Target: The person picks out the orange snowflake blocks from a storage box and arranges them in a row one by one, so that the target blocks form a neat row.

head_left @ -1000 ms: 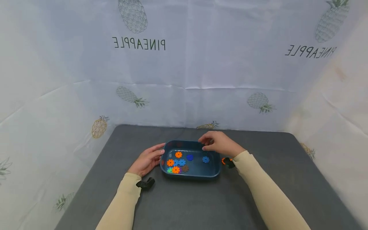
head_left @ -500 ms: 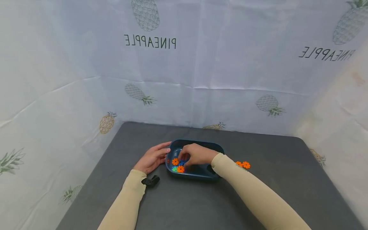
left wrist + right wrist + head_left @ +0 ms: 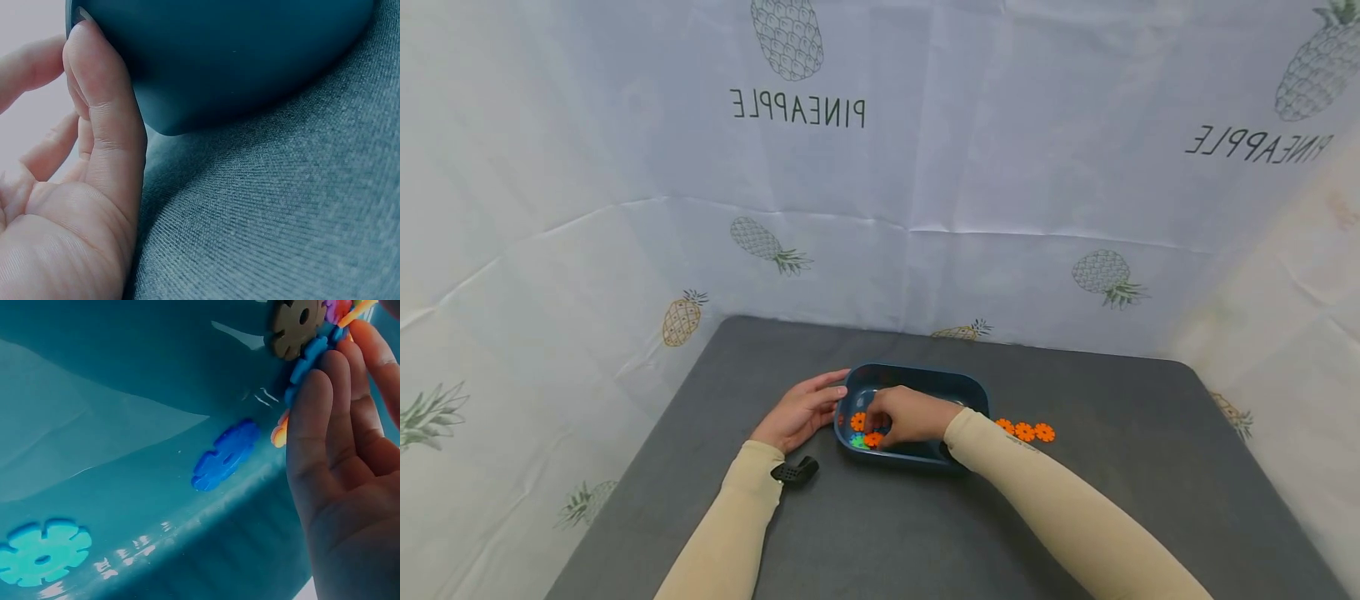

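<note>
The blue plastic bin (image 3: 917, 461) holds several notched interlocking discs. My left hand (image 3: 805, 413) rests at the bin's left end. In the left wrist view its thumb (image 3: 103, 94) presses by the rim, other fingers behind. My right hand (image 3: 906, 414) reaches inside, with thumb and index fingertip at a tilted orange disc (image 3: 359, 311). Near those fingertips lie a brown disc (image 3: 294, 328), a light blue disc (image 3: 306, 365) and a green disc (image 3: 857, 441). Another orange disc (image 3: 858, 422) lies further back. A dark blue disc (image 3: 226, 455) and a lighter blue disc (image 3: 47, 553) lie apart.
Right of the bin, three orange discs (image 3: 1024, 432) lie in a row on the dark grey table (image 3: 880, 533), partly beside the right sleeve. A white pineapple-print cloth (image 3: 910, 183) hangs behind the table and along both sides.
My right hand has moved from the bin's right side to the left-hand discs and taken an orange one. The left hand stays at the bin's end. The head view has shifted slightly.
</note>
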Tool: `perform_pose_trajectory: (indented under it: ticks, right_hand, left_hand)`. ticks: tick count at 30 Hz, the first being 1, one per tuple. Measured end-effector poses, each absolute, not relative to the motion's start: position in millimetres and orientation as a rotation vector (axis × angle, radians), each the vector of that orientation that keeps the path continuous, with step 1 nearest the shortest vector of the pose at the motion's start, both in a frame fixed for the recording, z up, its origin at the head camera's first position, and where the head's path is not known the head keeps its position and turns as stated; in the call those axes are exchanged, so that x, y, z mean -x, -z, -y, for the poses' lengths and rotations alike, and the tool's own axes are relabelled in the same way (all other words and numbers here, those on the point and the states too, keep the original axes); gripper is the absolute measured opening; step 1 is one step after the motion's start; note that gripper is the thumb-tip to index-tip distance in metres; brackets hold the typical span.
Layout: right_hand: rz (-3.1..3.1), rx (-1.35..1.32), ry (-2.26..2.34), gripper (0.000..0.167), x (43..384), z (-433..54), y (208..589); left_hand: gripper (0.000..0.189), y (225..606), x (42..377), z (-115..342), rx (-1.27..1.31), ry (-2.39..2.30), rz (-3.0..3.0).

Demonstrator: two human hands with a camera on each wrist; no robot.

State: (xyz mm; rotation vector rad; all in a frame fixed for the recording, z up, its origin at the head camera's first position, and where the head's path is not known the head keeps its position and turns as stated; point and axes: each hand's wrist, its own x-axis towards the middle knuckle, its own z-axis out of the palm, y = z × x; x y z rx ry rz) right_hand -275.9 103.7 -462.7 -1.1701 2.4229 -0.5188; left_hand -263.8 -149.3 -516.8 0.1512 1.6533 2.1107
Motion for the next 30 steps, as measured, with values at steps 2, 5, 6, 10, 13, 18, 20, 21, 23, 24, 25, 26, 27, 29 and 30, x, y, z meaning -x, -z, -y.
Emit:
perform_pose_trajectory:
  ticks: [2,5,6,10,13,18,20,21,23,24,25,26,27,29,30]
  right_hand:
    - [-2.428,1.174,0.509,0.025,276,-102,464]
    - [-2.432,1.180,0.495,0.026,277,-100,465]
    - [-2.433,1.182,0.491,0.026,277,-100,466]
    - [-2.434,1.196,0.471,0.025,276,-99,465]
    - [-2.436,1.204,0.469,0.026,275,-99,462]
    - [-2.460,1.157,0.522,0.026,274,-109,451]
    - [-2.474,1.124,0.558,0.026,274,-114,445]
    - [-2.477,1.102,0.585,0.026,273,-117,441]
    - [-2.484,1.075,0.629,0.026,272,-123,434]
    - [-2.487,1.061,0.651,0.027,272,-126,431]
    - [-2.488,1.047,0.675,0.027,272,-129,428]
    - [-2.486,1.031,0.702,0.028,272,-132,426]
    - [-2.483,1.012,0.726,0.028,271,-135,423]
    - [-2.494,0.985,0.749,0.030,271,-141,420]
    - [-2.496,0.964,0.769,0.030,271,-145,419]
  left_hand:
    - [0.061,517,264,149,-0.146,-2.113,-1.650]
    - [0.061,517,263,149,-0.142,-2.113,-1.651]
    - [0.061,517,263,149,-0.141,-2.113,-1.651]
    - [0.060,516,262,149,-0.137,-2.115,-1.647]
    - [0.059,516,262,149,-0.132,-2.120,-1.644]
    - [0.062,515,263,146,-0.142,-2.114,-1.646]
    - [0.063,516,264,145,-0.143,-2.110,-1.651]
    - [0.064,516,264,145,-0.145,-2.107,-1.657]
    - [0.064,517,264,144,-0.144,-2.099,-1.677]
    - [0.064,516,264,144,-0.142,-2.097,-1.682]
    - [0.063,516,263,144,-0.138,-2.095,-1.689]
    - [0.063,516,263,144,-0.137,-2.090,-1.698]
    - [0.063,516,262,145,-0.139,-2.088,-1.702]
    - [0.064,516,261,146,-0.141,-2.085,-1.709]
    - [0.064,516,261,146,-0.142,-2.086,-1.710]
